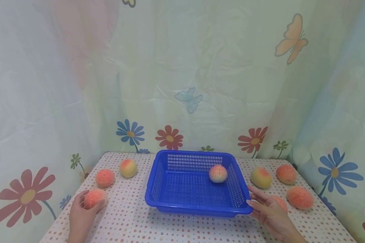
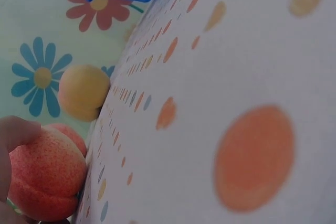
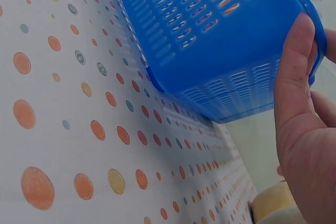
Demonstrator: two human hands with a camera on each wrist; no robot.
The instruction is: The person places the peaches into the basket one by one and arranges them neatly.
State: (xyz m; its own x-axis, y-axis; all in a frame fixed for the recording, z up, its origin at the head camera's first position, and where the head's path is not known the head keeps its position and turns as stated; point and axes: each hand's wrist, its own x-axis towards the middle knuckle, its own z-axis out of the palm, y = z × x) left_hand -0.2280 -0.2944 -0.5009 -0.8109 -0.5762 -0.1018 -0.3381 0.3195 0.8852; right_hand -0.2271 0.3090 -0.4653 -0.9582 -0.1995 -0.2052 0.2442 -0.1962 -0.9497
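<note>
Basket (image 1: 197,208) of blue plastic, rectangular, slotted on walls and floor; placed at the middle of the table (image 1: 124,219), which is covered by a white cloth printed with coloured dots; its right rim, near the front corner, is grasped by the right hand (image 1: 269,212), the edge being pinched between thumb and fingers; whether the base is fully borne by the cloth cannot be told.

Speckled peach (image 1: 218,174), pale with a pink top; contained in the basket, toward its right wall.

Held peach (image 1: 94,197), red-pink; located at the left front of the table, well apart from the basket; clasped by the left hand (image 1: 81,214), fingers and thumb being curled about its sides; its crease is shown in the left wrist view.

Pink peach (image 1: 104,178); set just behind the held one.

Yellow peach (image 1: 128,168), blushed red on top; set behind and to the right of the pink one.

Right-hand group, four pieces: green-yellow peach (image 1: 261,178), placed near the basket's right side; far peach (image 1: 286,174), placed toward the back corner; large peach (image 1: 300,197), placed in front of that; half-hidden peach (image 1: 280,202), partly covered by the right hand.

Backdrop (image 1: 225,74), pale; printed with flowers and butterflies.
</note>
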